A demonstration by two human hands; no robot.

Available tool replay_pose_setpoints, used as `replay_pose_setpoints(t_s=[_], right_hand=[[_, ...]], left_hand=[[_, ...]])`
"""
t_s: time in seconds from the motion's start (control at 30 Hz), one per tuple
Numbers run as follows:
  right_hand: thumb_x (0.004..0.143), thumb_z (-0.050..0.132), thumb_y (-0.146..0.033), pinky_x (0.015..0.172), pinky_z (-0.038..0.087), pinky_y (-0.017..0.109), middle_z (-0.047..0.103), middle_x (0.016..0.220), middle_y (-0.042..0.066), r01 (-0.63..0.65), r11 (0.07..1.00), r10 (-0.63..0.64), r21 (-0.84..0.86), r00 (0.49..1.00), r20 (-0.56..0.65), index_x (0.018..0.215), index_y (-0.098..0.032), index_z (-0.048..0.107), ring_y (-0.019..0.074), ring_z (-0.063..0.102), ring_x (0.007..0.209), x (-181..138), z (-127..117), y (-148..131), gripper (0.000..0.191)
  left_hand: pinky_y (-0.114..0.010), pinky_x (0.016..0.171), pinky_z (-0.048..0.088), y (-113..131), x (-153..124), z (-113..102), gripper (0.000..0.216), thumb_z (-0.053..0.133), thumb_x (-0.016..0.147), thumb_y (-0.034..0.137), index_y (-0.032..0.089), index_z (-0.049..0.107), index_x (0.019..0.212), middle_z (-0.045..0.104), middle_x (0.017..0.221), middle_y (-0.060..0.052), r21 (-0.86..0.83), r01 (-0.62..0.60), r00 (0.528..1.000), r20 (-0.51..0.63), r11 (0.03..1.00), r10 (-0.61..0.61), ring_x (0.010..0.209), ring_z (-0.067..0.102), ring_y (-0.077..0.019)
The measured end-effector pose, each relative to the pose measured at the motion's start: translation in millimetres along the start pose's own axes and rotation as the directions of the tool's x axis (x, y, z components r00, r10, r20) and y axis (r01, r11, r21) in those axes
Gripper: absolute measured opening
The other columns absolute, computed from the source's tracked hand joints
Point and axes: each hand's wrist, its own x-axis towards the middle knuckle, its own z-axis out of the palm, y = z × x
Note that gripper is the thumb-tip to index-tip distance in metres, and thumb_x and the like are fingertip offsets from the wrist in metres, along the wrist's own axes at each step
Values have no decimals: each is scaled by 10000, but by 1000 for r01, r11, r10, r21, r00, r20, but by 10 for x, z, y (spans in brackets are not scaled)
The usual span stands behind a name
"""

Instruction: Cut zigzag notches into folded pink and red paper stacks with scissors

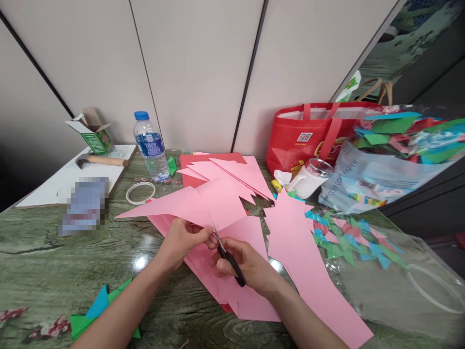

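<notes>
My left hand pinches the lower edge of a sheet of pink paper, which is raised off the table and comes to a long point on the left. Scissors with black handles are gripped in my right hand. Their blades reach up into the paper beside my left fingertips, along a short cut line. Below both hands lie more pink sheets. A stack of pointed pink pieces rests on red paper behind, and a long pink strip with jagged upper edges lies to the right.
At the back stand a water bottle, a white mug and a red bag. A tape roll, a hammer and an open box are left. Clear plastic bags with coloured paper pieces fill the right.
</notes>
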Motion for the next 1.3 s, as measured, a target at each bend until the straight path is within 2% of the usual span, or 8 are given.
replay_pose_setpoints(t_s=[0.3, 0.77, 0.93, 1.13, 1.3], right_hand=[[610, 758, -331, 610, 350, 242, 461, 670, -39, -9, 1000, 9, -22, 999, -39, 911, -172, 558, 94, 393, 619, 16, 22, -13, 396], [622, 746, -331, 597, 338, 237, 532, 742, -10, -22, 998, 20, -65, 999, -34, 918, -167, 548, 113, 452, 668, -4, 13, -41, 392], [616, 749, -338, 575, 324, 234, 514, 716, -18, -19, 998, 16, -65, 999, -37, 917, -168, 546, 107, 430, 644, -3, 18, -41, 401], [596, 755, -364, 611, 363, 251, 507, 708, -20, -30, 999, 29, -32, 999, -44, 907, -170, 558, 112, 443, 651, 6, 35, -53, 416], [625, 747, -331, 597, 351, 240, 512, 721, -17, -18, 999, 17, -38, 1000, -22, 933, -168, 549, 110, 449, 663, -6, 9, -39, 400]], left_hand=[[-284, 555, 534, -16, -5, -4, 80, 626, 675, 177, 129, 627, 611, 674, 538, -23, 1, 6, 1000, -11, 1000, -6, 511, 638, -162], [-274, 560, 535, -26, -8, 0, 83, 610, 684, 154, 123, 628, 610, 672, 561, -23, -11, -7, 1000, -3, 1000, 7, 520, 633, -154], [-276, 561, 530, -10, -17, 7, 89, 610, 679, 157, 129, 631, 597, 670, 553, -18, -16, -6, 1000, -4, 1000, 6, 514, 628, -151], [-284, 560, 528, -23, -13, 2, 91, 612, 684, 171, 132, 630, 605, 670, 561, -18, -24, -14, 1000, 0, 1000, 14, 518, 629, -156], [-278, 550, 527, -3, -14, 16, 85, 617, 678, 168, 130, 620, 602, 662, 547, -19, -16, -6, 1000, -7, 1000, 6, 510, 625, -155]])
